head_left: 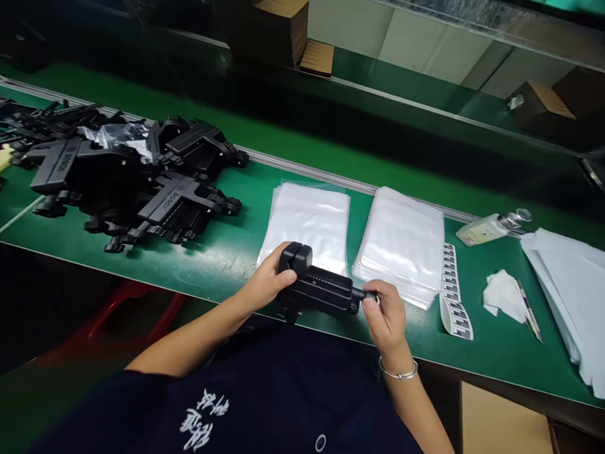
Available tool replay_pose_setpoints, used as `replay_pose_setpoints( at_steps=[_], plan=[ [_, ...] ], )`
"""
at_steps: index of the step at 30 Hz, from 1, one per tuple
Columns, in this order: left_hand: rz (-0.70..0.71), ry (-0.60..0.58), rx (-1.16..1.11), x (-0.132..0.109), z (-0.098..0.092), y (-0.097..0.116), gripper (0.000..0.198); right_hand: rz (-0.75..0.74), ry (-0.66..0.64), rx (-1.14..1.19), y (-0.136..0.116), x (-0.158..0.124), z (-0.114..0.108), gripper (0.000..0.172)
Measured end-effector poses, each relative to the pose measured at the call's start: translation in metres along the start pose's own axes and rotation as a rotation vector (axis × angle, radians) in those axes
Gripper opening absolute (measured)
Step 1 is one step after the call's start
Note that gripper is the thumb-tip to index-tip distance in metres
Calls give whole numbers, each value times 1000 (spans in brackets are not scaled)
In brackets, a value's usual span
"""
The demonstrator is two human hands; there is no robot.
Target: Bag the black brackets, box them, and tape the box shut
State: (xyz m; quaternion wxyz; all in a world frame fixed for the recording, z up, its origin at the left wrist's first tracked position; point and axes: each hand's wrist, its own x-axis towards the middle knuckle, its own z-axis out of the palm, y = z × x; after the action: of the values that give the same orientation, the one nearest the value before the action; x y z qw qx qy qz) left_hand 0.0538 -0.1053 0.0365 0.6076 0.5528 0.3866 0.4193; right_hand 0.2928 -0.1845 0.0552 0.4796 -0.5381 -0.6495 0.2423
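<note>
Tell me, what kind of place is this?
Probably a factory workbench: a long green worktop holds piled black plastic devices, stacked translucent plastic bags and a strip of white printed labels.

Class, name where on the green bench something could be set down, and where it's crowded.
Bare patches on the bench: between the black devices and the left plastic stack; a smaller one between the label strip and crumpled tissue. Crowded: the left end, under heaped devices.

blk device (331, 291), grn bench (227, 265), wht bags (404, 236)
</note>
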Motion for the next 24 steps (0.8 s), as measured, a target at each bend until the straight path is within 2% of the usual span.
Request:
replay_pose_setpoints(
  at_steps=[2,4,6,8,10,12,15,17,21,24],
  plan=[
    [105,-37,123,-3,-4,1,65,276,29,208,2,1,5,17],
    [210,-109,253,-6,-7,4,67,517,-8,435,5,4,7,20],
    [252,-175,351,-8,-8,7,69,677,-78,594,8,6,7,21],
    [207,-141,386,-7,-6,9,68,740,-98,669,11,7,7,24],
    [130,-19,336,-4,-2,8,66,704,-46,696,15,4,8,32],
    [82,84,213,1,2,6,63,590,29,653,18,0,9,39],
    [33,155,18,7,6,2,59,379,23,477,19,-5,12,39],
    [-3,172,-63,10,9,2,57,299,-6,407,18,-7,15,35],
    [-37,156,-83,10,14,1,55,303,74,392,16,-8,24,28],
    [24,155,28,6,16,1,56,351,150,398,17,-9,27,22]
  ],
)
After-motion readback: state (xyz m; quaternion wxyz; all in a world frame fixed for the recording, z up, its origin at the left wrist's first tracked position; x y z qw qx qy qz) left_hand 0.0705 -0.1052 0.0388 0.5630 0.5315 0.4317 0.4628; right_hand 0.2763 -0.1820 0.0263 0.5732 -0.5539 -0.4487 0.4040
